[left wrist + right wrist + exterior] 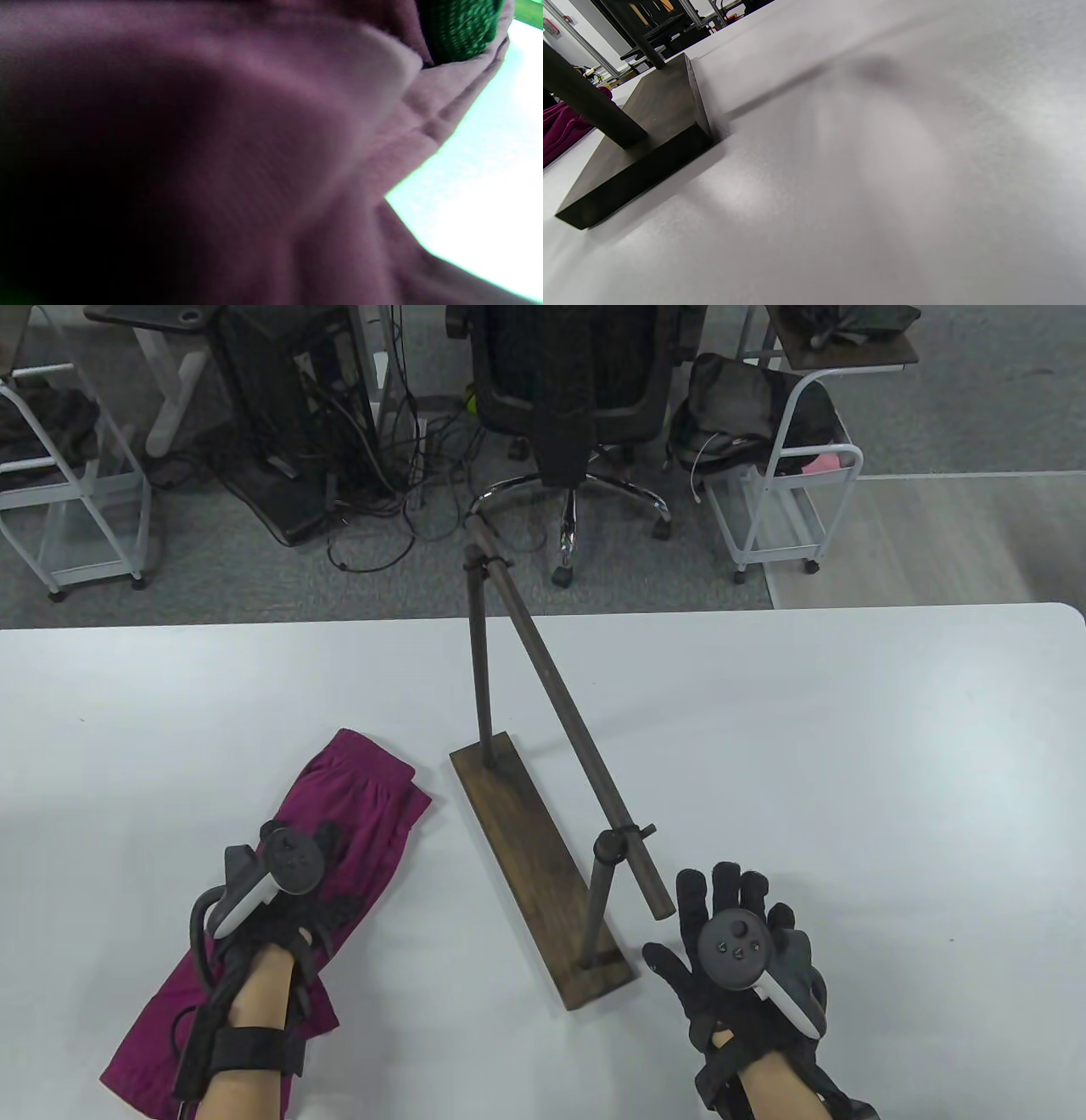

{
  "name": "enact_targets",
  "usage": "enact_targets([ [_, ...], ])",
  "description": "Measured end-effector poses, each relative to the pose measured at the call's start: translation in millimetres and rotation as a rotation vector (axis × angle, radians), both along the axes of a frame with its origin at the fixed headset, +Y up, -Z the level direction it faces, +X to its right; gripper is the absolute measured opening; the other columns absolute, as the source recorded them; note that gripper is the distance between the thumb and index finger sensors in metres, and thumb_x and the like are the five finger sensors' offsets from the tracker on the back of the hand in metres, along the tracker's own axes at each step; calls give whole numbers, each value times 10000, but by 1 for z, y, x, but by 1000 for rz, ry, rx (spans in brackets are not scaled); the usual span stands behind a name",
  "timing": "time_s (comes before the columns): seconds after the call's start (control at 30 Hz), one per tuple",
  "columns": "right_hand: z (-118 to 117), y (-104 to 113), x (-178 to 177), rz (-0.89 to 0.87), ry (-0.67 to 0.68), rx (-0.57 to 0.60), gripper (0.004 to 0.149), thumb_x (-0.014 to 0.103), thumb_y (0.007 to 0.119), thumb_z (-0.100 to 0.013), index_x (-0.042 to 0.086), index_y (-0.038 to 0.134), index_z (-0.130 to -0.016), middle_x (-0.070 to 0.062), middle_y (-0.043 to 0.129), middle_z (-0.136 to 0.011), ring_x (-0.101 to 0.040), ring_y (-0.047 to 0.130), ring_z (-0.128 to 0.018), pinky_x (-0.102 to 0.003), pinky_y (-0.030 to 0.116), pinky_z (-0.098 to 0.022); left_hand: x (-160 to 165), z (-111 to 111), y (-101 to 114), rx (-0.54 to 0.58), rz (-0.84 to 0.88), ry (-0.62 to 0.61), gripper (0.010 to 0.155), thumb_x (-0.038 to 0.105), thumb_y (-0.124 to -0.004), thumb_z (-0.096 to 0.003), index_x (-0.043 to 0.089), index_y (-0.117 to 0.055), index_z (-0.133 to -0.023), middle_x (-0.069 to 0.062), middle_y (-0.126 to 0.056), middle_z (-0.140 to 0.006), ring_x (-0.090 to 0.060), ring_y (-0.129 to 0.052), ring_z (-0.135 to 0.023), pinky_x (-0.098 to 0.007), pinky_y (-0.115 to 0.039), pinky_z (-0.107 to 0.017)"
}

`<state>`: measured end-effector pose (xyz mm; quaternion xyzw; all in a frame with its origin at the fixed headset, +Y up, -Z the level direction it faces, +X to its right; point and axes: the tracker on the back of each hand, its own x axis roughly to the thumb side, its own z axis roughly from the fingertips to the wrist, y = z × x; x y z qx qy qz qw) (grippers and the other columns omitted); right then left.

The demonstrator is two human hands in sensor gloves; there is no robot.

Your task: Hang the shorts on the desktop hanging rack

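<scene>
Magenta fabric of the shorts (254,169) fills the left wrist view at close range, w/ one gloved fingertip (460,29) at top right touching a fold; table (488,182) shows bright beyond. Table view: shorts (356,806) lie folded, flat on the white table (848,746), left of the rack, waistband end pointing away from the person. Left hand (284,899) rests on top of the garment near its middle; fingers are curled down onto the cloth, but whether they pinch it or only press cannot be told, since tracker & glove hide them. Right hand (738,942) lies flat on the table just right of the rack's near end, fingers spread & released, holding nothing; right wrist view shows only table surface & the base corner. Hanging rack (543,780): dark wooden base (543,874), two uprights, one crossbar (577,738) running from far post to near post, bare. Progress (judged): early stage. Garment not yet lifted, nothing on the bar. Remaining: secure a grip, raise the shorts, drape over the crossbar, let go.
</scene>
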<state>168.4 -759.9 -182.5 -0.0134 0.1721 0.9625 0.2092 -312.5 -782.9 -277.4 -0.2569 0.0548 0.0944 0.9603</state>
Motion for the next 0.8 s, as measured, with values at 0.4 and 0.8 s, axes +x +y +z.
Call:
enact_targets([
  [0.4, -1, -1, -1, -8, 18, -4, 804, 651, 494, -528, 415, -115, -995, 9, -294, -1063, -317, -303, -991, -617, -187, -689, 3, 2, 8, 105, -84, -13, 720, 491, -766, -547, 364, -416, -1162, -239, -309, -1207, -555, -581, -1000, -539, -656, -742],
  [0.8, -1, -2, -1, -16, 27, 1, 806, 649, 495, -531, 407, -117, -995, -2, -291, -1062, -329, -291, -992, -618, -176, -692, 13, 4, 15, 213, -175, -59, 627, 319, -850, -552, 178, -622, -1119, -278, -601, -1113, -443, -850, -867, -402, -861, -654],
])
